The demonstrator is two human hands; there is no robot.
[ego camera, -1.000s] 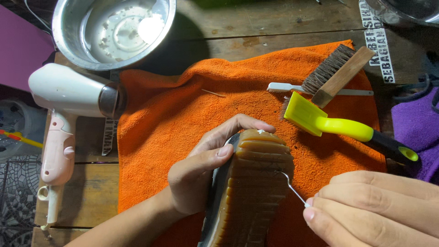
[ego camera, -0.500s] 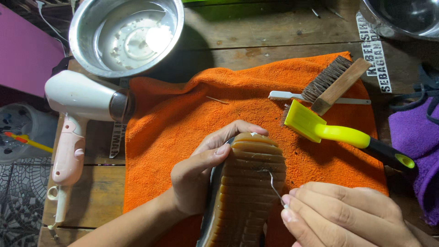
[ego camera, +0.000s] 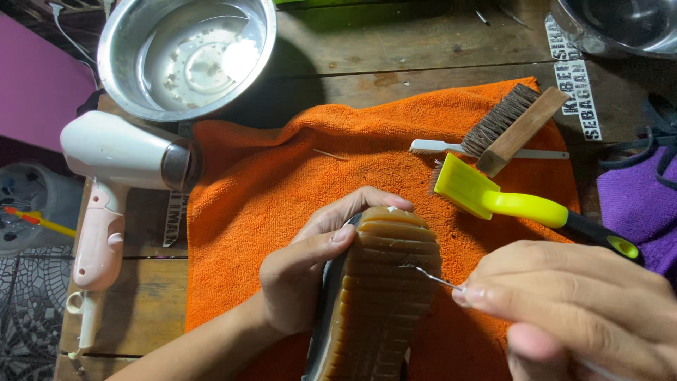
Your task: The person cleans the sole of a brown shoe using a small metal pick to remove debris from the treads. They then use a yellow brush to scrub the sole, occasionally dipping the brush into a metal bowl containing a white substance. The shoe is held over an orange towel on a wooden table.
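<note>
Wooden table (ego camera: 423, 56), orange towel (ego camera: 268, 176) spread over it. Left hand (ego camera: 310, 268) grips upturned shoe (ego camera: 381, 296), sole up, on the towel. Right hand (ego camera: 585, 310), pinching thin metal pick (ego camera: 434, 279), has moved its tip from the sole's edge into a groove. Shoe's heel cut off below.

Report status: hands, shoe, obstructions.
Left hand grips upturned brown ridged-sole shoe. Right hand pinches thin metal pick, tip in tread groove. Nothing obstructing.
</note>
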